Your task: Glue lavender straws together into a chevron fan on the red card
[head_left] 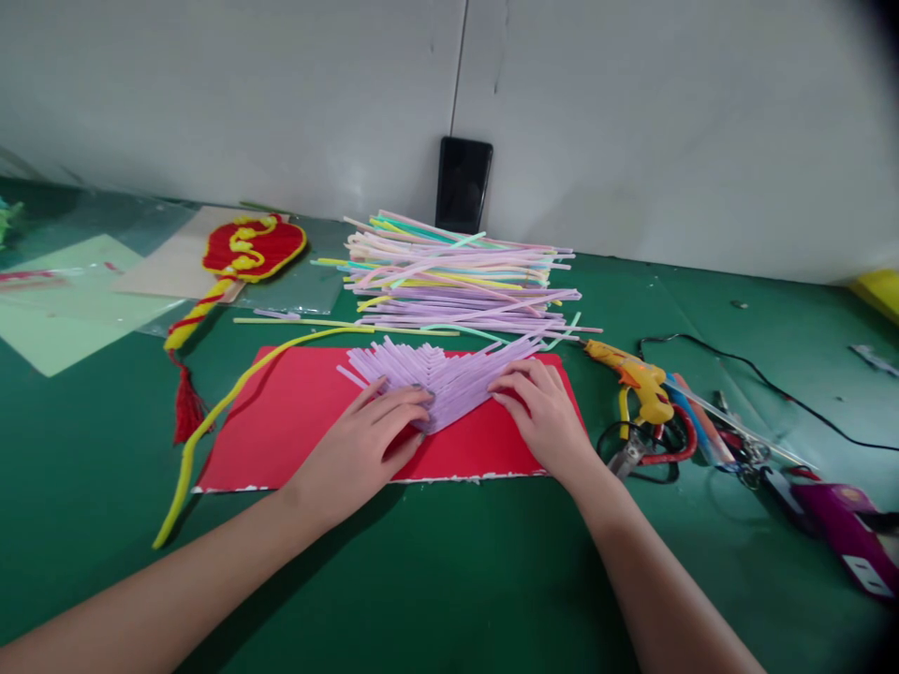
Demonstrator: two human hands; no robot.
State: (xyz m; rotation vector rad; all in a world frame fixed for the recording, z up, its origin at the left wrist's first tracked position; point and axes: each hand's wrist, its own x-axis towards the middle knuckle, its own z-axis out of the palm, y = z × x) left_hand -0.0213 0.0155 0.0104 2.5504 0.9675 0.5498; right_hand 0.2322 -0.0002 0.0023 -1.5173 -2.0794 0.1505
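Observation:
A lilac piece made of pipe cleaners [456, 388], laid side by side in a V pattern, rests on a red foam board [257, 421]. My left hand [379, 426] is closed at its lower left part, fingertips on top and thumb at the lower edge. At the right side of the piece, my right hand [539, 407] pinches the strips between bent fingers and thumb. Just behind the board lies a heap of loose pipe cleaners [456, 271] in lilac, pink, yellow and mint. A long yellow pipe cleaner [231, 393] curves across the board's left side.
To the left lies a red and yellow fan-shaped piece [253, 248] with a red tassel [187, 407], near pale sheets [84, 300]. A phone [464, 184] leans on the wall. On the right are a yellow glue gun [636, 379], pliers [628, 456], a black cord [762, 379] and a purple object [835, 515].

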